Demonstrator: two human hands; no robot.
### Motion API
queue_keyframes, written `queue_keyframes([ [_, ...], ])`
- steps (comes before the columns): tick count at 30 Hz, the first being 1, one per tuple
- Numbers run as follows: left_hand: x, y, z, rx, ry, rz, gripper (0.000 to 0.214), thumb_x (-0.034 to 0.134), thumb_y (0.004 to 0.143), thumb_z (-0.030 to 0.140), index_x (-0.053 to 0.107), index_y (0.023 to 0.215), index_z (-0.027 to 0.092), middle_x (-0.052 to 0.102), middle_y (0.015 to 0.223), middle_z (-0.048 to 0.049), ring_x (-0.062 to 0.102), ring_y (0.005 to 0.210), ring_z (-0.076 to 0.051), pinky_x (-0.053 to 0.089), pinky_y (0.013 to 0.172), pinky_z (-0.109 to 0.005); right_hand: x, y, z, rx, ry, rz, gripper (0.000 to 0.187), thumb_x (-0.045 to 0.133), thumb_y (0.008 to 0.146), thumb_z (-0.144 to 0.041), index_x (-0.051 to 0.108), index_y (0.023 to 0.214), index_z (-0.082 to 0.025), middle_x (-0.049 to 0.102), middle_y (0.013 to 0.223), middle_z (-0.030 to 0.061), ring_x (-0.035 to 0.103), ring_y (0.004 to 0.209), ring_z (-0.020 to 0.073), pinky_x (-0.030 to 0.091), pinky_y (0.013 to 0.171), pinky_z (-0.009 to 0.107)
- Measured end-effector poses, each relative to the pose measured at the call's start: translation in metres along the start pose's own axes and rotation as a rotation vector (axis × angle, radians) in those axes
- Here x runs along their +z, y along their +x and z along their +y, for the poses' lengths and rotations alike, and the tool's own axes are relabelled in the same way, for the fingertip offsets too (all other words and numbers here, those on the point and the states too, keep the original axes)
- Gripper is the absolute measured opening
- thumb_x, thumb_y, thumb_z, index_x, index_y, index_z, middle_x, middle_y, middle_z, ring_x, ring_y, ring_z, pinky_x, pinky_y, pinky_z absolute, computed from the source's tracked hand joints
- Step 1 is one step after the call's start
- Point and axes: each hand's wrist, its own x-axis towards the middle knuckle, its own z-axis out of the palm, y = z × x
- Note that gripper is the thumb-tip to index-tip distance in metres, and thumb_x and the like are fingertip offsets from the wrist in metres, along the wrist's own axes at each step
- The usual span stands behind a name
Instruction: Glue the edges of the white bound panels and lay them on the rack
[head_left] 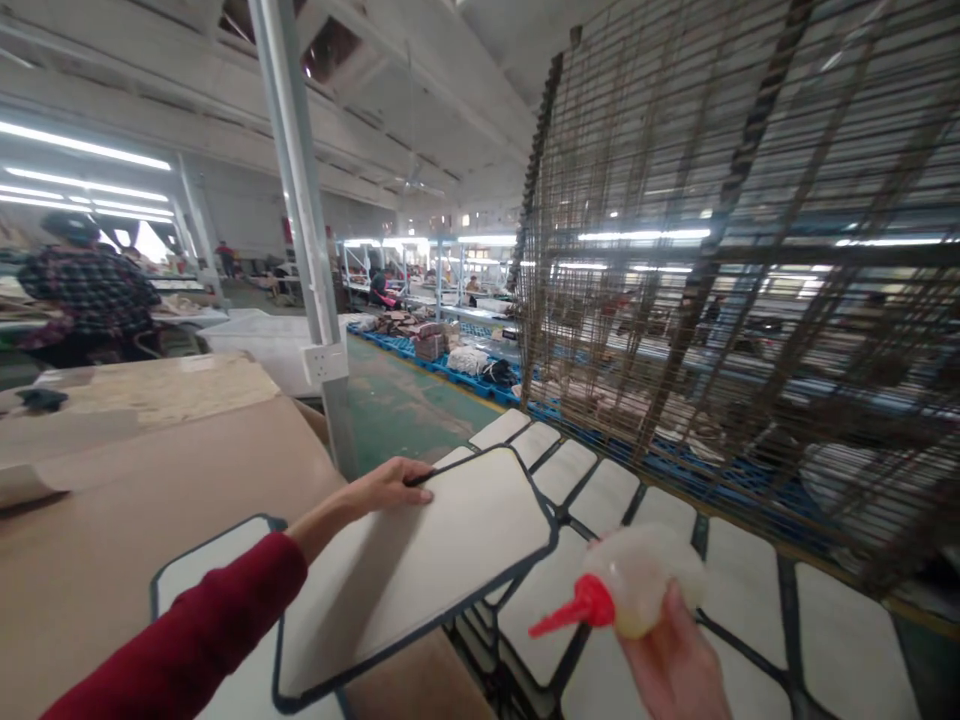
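Note:
My left hand [386,485] grips the far edge of a white panel with dark edging [442,540], thumb on its face and fingers behind. The panel is held tilted over the table's right end. In my right hand [675,650] is a translucent squeeze bottle [652,575] with a red pointed nozzle, which points left toward the panel. The fingers wrap round the bottle's body. Under the held panel, partly hidden by my sleeve, lies another dark-edged panel [202,560]. Many similar panels [607,495] are laid out in rows on the right, below the bottle.
A brown-covered table [187,460] stands on the left, with a pale sheet [202,390] on it. Behind it rises a white post [300,200] with a socket box. A tall wire rack [675,230] leans on the right. A person in a checked shirt [90,290] is at the far left.

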Motion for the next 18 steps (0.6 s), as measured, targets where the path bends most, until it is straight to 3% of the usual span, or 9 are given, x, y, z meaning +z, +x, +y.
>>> queue_keyframes([
  [2,-0.002,-0.01,0.006,-0.015,-0.034,-0.057,0.049,0.071,0.07,0.047,0.07,0.105,0.012,0.072,0.09,-0.0031,0.062,0.074,-0.019,0.045,0.064,-0.024,0.01,0.015,-0.031,-0.127,-0.036,0.096,0.055,0.085,0.053,-0.05,0.071,0.101,-0.028,0.072,0.1,0.0054,0.068,0.092,0.0259,0.026,0.113,0.051],
  [6,-0.004,-0.026,0.022,-0.016,-0.079,-0.165,0.043,0.071,0.073,0.044,0.071,0.104,0.014,0.073,0.094,-0.0038,0.064,0.076,-0.019,0.049,0.07,-0.025,0.034,0.036,-0.068,-0.289,-0.164,-0.008,0.072,0.088,0.047,-0.047,0.066,0.112,-0.028,0.07,0.109,0.0087,0.065,0.1,0.0314,0.033,0.106,0.059],
  [12,-0.005,-0.041,0.043,-0.02,-0.093,-0.295,0.044,0.072,0.074,0.045,0.071,0.107,0.015,0.074,0.093,-0.0037,0.066,0.078,-0.021,0.052,0.074,-0.027,0.05,0.038,-0.079,-0.317,-0.321,-0.166,0.071,0.087,0.048,-0.045,0.065,0.113,-0.027,0.07,0.106,0.0104,0.064,0.101,0.0329,0.038,0.101,0.059],
  [18,-0.004,-0.045,0.052,-0.033,-0.129,-0.336,0.043,0.074,0.073,0.042,0.071,0.106,0.015,0.074,0.094,-0.0046,0.067,0.081,-0.022,0.053,0.077,-0.029,0.055,0.037,-0.083,-0.285,-0.353,-0.214,0.07,0.088,0.043,-0.045,0.067,0.108,-0.027,0.071,0.101,0.0102,0.066,0.093,0.0336,0.041,0.096,0.061],
])
